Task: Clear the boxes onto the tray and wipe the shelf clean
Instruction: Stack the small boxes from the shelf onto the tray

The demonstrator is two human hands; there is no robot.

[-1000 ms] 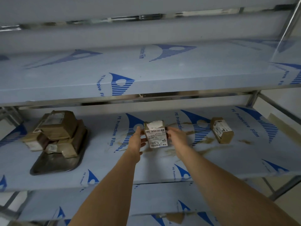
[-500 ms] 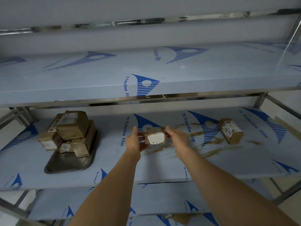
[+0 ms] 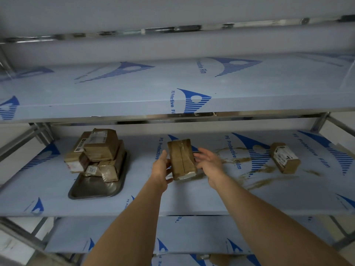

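A brown taped cardboard box (image 3: 181,159) stands upright above the middle shelf (image 3: 192,200). My left hand (image 3: 162,170) grips its left side. My right hand (image 3: 209,163) is just right of the box with its fingers spread, at most brushing the box's edge. To the left, a dark metal tray (image 3: 92,188) holds a pile of several brown boxes (image 3: 96,150). Another labelled brown box (image 3: 285,157) lies on its side at the right of the shelf. Brown dirt smears (image 3: 263,181) streak the blue film between the held box and that one.
The upper shelf (image 3: 134,110) overhangs closely above the working shelf. Metal frame posts stand at the left (image 3: 25,139) and the right (image 3: 318,121). A lower shelf (image 3: 192,235) shows under my forearms.
The box has been turned from label-up to standing on end with its taped side toward me. My right hand has opened and come off it. The view has shifted left, toward the tray.
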